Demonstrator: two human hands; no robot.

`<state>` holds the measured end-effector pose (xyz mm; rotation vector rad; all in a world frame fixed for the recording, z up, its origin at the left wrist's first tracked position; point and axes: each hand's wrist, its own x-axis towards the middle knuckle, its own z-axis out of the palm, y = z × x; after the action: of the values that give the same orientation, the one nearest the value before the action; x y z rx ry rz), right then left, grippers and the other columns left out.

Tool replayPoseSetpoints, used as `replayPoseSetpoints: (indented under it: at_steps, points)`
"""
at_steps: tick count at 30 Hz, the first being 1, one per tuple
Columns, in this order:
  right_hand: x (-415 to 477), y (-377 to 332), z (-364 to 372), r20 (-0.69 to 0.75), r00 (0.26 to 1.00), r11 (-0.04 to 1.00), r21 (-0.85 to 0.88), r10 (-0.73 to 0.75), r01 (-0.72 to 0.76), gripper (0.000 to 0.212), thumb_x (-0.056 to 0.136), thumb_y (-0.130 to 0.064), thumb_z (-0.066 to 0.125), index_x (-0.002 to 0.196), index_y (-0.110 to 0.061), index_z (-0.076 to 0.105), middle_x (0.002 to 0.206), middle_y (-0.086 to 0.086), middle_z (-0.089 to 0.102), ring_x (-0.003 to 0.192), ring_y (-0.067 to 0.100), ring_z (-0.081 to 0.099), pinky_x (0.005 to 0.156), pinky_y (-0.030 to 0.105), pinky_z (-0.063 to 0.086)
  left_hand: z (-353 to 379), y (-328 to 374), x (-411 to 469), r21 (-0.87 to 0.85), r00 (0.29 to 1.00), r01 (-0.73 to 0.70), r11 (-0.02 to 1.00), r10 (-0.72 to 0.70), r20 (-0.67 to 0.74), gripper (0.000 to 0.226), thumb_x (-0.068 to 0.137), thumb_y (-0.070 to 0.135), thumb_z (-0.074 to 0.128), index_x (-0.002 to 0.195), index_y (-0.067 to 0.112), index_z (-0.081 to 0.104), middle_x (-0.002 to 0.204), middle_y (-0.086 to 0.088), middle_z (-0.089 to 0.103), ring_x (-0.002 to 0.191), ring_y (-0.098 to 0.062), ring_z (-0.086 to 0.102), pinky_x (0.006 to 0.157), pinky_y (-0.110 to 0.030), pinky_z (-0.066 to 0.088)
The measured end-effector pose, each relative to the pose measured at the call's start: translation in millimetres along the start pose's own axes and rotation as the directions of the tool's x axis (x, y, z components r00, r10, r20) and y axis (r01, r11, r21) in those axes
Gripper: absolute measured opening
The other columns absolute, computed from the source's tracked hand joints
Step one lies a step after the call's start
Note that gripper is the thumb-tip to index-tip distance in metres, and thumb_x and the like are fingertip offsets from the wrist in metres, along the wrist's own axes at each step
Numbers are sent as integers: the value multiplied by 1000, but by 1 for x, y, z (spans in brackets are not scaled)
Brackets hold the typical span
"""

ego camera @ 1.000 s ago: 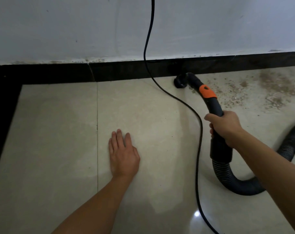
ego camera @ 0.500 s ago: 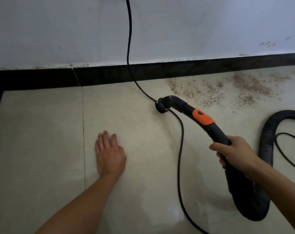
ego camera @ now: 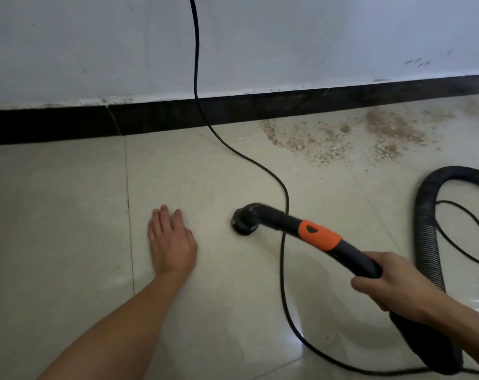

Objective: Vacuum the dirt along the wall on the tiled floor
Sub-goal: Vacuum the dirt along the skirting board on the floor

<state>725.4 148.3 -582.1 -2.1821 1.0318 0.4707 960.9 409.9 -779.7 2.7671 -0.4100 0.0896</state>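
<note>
Two hands: both showed, the left hand left of centre and the right hand at lower right.
Left hand: it lay palm down on the tiled floor, fingers straight and together, holding nothing.
Right hand: its fingers were curled round the black wand, just behind the orange collar.
Nozzle: the round nozzle sat at frame centre, between the hands and near the left fingertips. Whether it touched the tile could not be told.
Dirt: the brown gritty dirt spread at upper right, along the black skirting under the wall, well apart from the nozzle.
Deciding relation: the dirt lay up and right of the nozzle, and its long axis ran with the skirting. The wand ran from lower right toward centre, so its mouth faced away from the patch. The right hand was the nearer one.
Cord: a black cord came down the wall and crossed the floor between nozzle and dirt.
Hose: the ribbed hose looped at the right edge.
Judgement: reaching the dirt would likely mean swinging the nozzle up and right over the cord, which could snag.
</note>
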Motion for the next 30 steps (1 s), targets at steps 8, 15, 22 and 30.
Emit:
replayPoseSetpoints:
  at_steps: [8, 15, 22, 30]
  points:
    - [35, -33, 33, -196, 980, 999, 31, -25, 32, 11, 75, -21, 69, 75, -16, 59, 52, 3, 60, 43, 20, 58, 52, 37, 52, -2, 3, -1, -13, 1000, 2, 1000, -2, -6, 41, 87, 8, 54, 127, -2, 55, 139, -30, 45, 131, -47, 38, 110, -55, 31]
    - [76, -79, 37, -188, 982, 984, 170, -26, 58, 12, 75, -21, 67, 82, -14, 60, 63, 9, 64, 46, 23, 60, 56, 41, 55, -4, 4, -3, -5, 1000, 8, 1000, -8, -25, 46, 87, 16, 40, 126, -2, 56, 139, -29, 47, 131, -46, 40, 110, -54, 32]
    - [35, -57, 31, -12, 994, 995, -8, -104, 104, 11, 78, -15, 71, 79, -12, 61, 48, 2, 56, 39, 13, 55, 46, 33, 46, -4, 6, 0, 44, 1000, 8, 999, -7, -25, 49, 86, 18, 35, 126, 1, 56, 139, -28, 46, 132, -44, 39, 110, -52, 32]
    - [109, -97, 35, -230, 971, 989, 114, -69, 97, 13, 81, -19, 72, 79, -9, 62, 56, 9, 63, 44, 22, 58, 51, 30, 47, -6, 8, 0, 65, 1000, 19, 998, -19, -4, 50, 84, 19, 36, 126, 1, 57, 139, -27, 47, 132, -43, 39, 111, -51, 32]
